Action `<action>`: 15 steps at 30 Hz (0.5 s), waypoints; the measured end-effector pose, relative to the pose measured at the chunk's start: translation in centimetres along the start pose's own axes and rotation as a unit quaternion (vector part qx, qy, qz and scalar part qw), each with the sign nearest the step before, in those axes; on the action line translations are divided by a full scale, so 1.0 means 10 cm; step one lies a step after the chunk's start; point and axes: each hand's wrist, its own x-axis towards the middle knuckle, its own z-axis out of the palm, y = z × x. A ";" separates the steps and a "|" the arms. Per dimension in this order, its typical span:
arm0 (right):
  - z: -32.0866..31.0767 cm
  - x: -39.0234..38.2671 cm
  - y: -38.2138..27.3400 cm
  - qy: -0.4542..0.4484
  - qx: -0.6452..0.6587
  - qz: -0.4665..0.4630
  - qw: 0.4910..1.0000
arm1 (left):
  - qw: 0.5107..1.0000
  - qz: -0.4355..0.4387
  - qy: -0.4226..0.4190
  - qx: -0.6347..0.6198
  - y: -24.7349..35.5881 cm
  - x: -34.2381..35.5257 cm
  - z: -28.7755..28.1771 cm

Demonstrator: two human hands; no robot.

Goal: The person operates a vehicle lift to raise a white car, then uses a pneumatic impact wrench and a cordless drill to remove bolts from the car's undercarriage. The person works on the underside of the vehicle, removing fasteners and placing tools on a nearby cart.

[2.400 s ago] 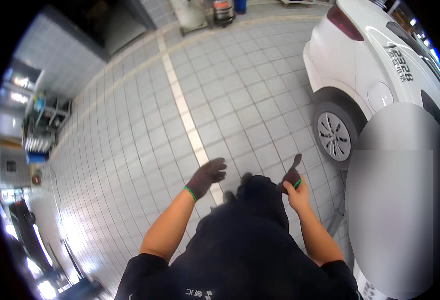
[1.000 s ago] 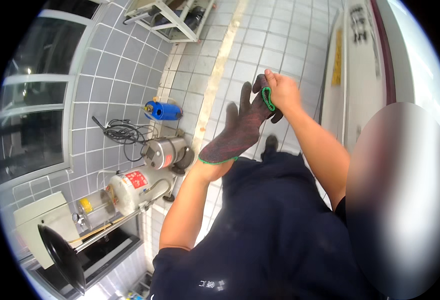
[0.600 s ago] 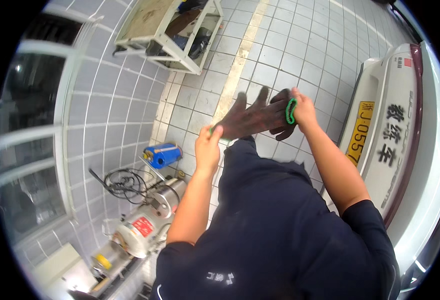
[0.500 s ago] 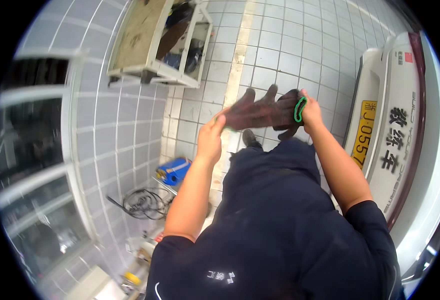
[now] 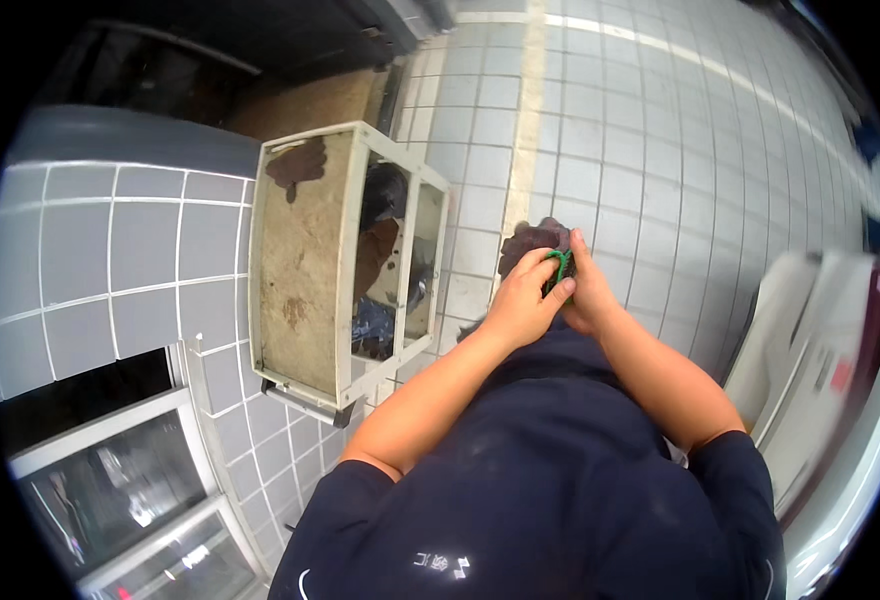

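Observation:
Both hands meet in front of my body around a dark brown work glove (image 5: 534, 240) with a green-edged cuff (image 5: 561, 262). My left hand (image 5: 526, 300) has its fingers closed at the cuff, its thumb lying along the green edge. My right hand (image 5: 590, 285) is pressed against the cuff's other side, thumb upward, fingers partly hidden. The glove's fingers bunch up beyond my hands, away from me. Whether it is one glove or two together, I cannot tell.
To the left stands a cream metal cart (image 5: 300, 270) with a stained top; a dark glove-like piece (image 5: 298, 168) lies at its far end. Dark items (image 5: 385, 195) fill its lower shelves. A white car (image 5: 810, 370) is on the right. Windows (image 5: 120, 480) line the tiled wall.
My hands have come together from a wide hold with the glove stretched between them. The view has shifted: the cart sits lower and nearer, and the car farther down at the right.

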 end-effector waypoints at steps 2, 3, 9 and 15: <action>0.67 0.53 -0.67 -0.016 -0.043 0.040 0.998 | 0.996 0.066 -0.025 0.060 -0.07 0.66 -0.56; 0.94 0.81 -0.96 0.014 -0.083 0.042 0.996 | 0.990 0.099 -0.042 0.093 -0.14 1.03 -0.90; 0.98 3.35 -2.33 0.154 -0.195 -0.019 0.968 | 0.987 0.035 -0.145 -0.058 -0.94 3.01 -2.37; 0.09 4.78 -3.89 0.281 -0.195 -0.118 0.932 | 0.942 0.176 -0.271 -0.087 -0.54 4.68 -4.74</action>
